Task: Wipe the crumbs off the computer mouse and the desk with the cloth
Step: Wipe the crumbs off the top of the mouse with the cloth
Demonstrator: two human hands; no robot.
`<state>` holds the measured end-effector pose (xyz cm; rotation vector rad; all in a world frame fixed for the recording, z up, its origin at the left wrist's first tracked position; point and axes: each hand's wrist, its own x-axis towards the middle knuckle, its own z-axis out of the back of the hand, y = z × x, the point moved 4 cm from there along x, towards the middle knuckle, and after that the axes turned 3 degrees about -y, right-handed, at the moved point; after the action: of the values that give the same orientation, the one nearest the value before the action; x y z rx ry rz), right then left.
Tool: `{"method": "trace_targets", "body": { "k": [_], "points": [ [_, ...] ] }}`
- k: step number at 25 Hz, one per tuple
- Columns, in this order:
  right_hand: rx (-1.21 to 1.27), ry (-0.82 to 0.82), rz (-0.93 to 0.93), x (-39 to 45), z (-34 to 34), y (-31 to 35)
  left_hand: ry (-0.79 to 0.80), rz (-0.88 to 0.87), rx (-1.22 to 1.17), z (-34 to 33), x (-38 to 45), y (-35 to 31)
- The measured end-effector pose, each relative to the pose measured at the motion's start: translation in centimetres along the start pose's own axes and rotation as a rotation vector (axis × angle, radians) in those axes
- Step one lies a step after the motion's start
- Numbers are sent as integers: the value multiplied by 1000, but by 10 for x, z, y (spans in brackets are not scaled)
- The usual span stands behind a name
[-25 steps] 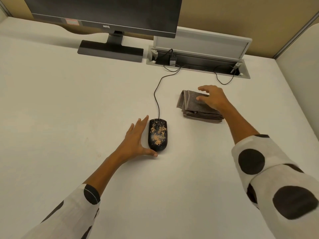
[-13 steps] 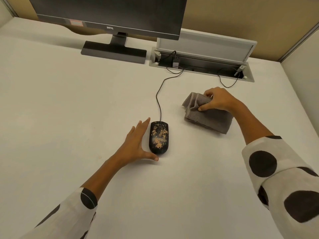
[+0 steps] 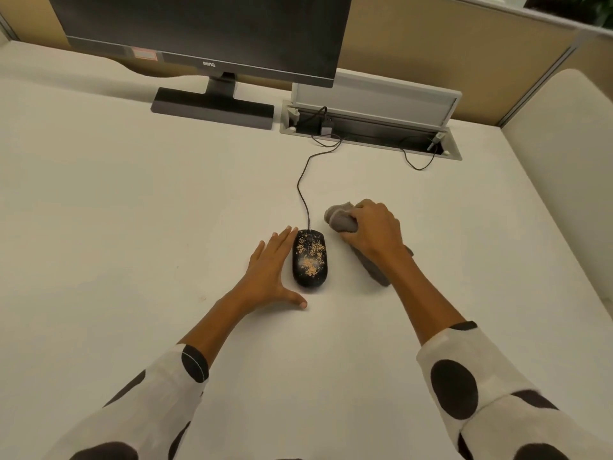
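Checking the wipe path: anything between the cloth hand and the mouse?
Nothing visible. The right hand, shut on the grey cloth, sits just right of the crumb-covered mouse across bare desk. The left hand flanks the other side.

I have only one camera, so no second view shares anything with it. It sits on the person's head and looks forward and down at the white surface [image 3: 132, 227]. It is a wide view, so straight edges bend near the sides. Both sleeves come in from the bottom, close to the camera. The left hand [image 3: 268, 273] and the right hand [image 3: 371, 230] sit near the middle of my picture, a bit farther out. The monitor [image 3: 205, 31] is at the top, far from the camera, and its upper part is cut off. The far right corner shows a wall panel [image 3: 447, 54].
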<state>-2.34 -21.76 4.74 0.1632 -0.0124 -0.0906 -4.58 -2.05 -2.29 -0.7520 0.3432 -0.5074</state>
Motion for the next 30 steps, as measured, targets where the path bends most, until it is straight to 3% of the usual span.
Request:
{"method": "trace_targets", "body": {
  "k": [3,9,15,25,30],
  "points": [
    [153,13,2,-10,-5,4,0,-8,-13,1,-1,3],
    [191,-184,60,-18,-5,6,-46,4,-20,-4,0,4],
    [154,-124,43,-14,-28,10,-81,31,-10,-13,3,-4],
    [25,-123,222,-27,-30,23,-168,98,-86,-11,7,-10],
    [-87,-85,196,-13,-25,34,-175,102,-88,-10,7,-10]
  ]
}}
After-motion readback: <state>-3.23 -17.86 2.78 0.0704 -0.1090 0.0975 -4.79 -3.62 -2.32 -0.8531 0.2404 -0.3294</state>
